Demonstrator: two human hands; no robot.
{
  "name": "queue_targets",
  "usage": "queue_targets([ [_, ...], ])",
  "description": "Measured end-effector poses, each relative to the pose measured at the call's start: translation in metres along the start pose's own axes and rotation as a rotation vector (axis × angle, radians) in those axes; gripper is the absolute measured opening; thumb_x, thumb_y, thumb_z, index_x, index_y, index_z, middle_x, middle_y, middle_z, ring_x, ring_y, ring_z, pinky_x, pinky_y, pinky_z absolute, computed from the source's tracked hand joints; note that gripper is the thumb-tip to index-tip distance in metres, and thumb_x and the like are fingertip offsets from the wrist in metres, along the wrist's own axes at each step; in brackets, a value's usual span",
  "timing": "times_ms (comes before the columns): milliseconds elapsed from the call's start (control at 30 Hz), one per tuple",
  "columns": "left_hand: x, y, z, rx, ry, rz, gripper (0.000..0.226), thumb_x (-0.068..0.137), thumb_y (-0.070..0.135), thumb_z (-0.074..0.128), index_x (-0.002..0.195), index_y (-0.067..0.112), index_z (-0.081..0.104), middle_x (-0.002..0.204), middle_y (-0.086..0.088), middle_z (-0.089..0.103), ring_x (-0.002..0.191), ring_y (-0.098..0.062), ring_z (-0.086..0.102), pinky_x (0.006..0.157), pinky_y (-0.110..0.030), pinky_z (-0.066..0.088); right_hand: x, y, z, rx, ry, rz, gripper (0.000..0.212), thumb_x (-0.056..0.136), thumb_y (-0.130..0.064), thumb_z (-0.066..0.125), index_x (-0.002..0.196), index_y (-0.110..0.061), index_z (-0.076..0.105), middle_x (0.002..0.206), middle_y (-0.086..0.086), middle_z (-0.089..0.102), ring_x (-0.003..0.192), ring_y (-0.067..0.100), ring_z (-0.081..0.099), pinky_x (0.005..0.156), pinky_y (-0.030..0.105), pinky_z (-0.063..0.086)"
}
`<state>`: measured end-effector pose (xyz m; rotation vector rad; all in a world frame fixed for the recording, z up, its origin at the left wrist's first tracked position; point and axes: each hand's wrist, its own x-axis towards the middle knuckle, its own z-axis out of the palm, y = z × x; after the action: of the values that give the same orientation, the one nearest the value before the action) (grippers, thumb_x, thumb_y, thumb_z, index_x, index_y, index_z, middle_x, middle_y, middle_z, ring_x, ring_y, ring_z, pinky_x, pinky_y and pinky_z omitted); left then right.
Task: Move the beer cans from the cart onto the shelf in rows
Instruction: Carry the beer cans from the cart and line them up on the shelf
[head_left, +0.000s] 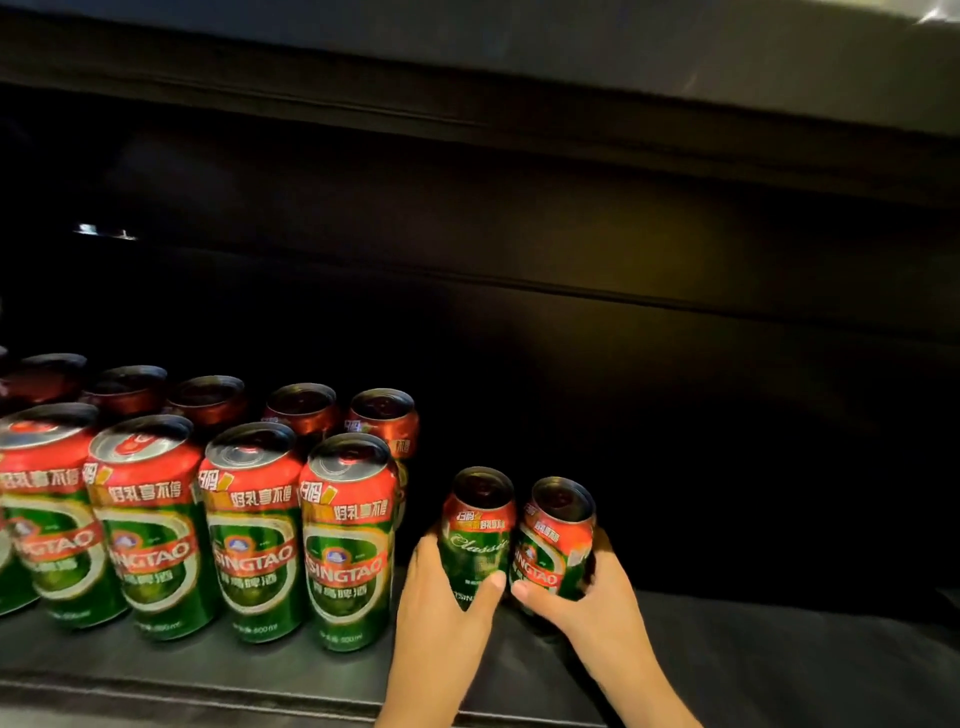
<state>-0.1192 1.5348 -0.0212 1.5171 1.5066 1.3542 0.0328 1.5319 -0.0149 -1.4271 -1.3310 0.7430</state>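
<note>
Two green and red beer cans stand side by side on the dark shelf (234, 670), right of the rows. My left hand (441, 597) grips the left can (478, 525) and my right hand (587, 597) grips the right can (556, 540). Each hand wraps the lower half of its can. Several matching cans stand in a front row (249, 530) on the left. Behind them a darker back row (306, 410) of several cans shows mostly its tops.
The shelf runs dark and bare to the right of my hands. Its back wall (571, 312) is black. The underside of the shelf above (519, 78) hangs low overhead. The shelf's front lip (156, 696) runs along the bottom left. The cart is out of view.
</note>
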Motion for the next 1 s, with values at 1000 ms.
queue_targets([
  [1000, 0.001, 0.003, 0.002, 0.098, 0.064, 0.039, 0.049, 0.071, 0.039, 0.075, 0.106, 0.018, 0.047, 0.102, 0.004, 0.041, 0.096, -0.012, 0.049, 0.081, -0.028, 0.044, -0.001, -0.004, -0.001, 0.024, -0.004, -0.019, 0.062, 0.067, -0.017, 0.083, 0.113, -0.031, 0.045, 0.103, -0.012, 0.062, 0.093, 0.002, 0.061, 0.072, 0.016, 0.047],
])
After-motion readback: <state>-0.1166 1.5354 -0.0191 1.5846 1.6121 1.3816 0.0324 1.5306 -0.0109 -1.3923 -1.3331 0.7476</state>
